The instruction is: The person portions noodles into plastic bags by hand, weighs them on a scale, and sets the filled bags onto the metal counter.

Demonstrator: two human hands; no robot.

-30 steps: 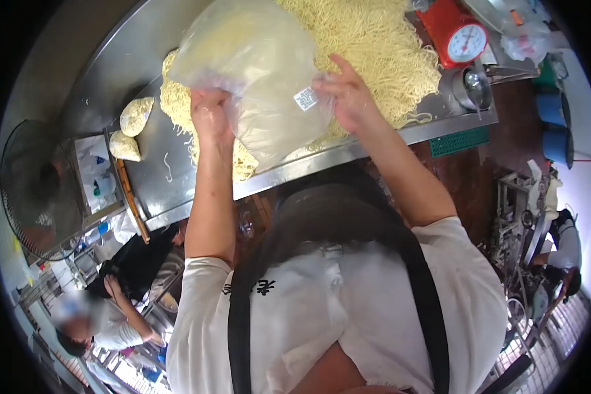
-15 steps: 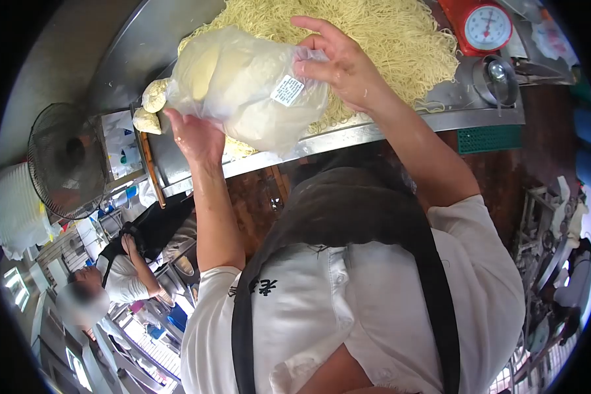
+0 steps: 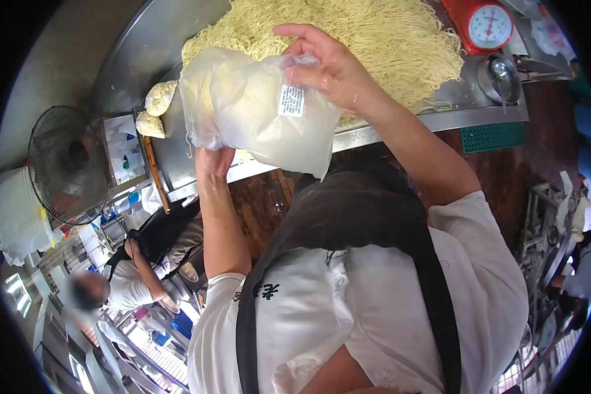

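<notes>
A translucent plastic bag (image 3: 259,134) with a printed white label (image 3: 291,101) hangs between my hands, over the near edge of a noodle pile. My right hand (image 3: 322,65) pinches the bag's upper right side between thumb and fingers, the index finger stretched out. My left hand (image 3: 214,159) is at the bag's lower left end; its fingers are inside or behind the plastic and largely hidden. The bag looks puffed out, and pale yellow shows through it. Behind it, loose yellow noodles (image 3: 387,39) are heaped on a metal worktop (image 3: 368,134).
Two small filled bags (image 3: 159,98) sit at the worktop's left. To the right are a red dial scale (image 3: 489,27) and a metal bowl (image 3: 500,77) with a ladle. A fan (image 3: 69,161) stands at left. Another person (image 3: 134,279) is at lower left.
My left hand has moved right, and its fingers have gone in or behind the bag's end. The bag has swung lower and its label turned. My right hand has shifted slightly left.
</notes>
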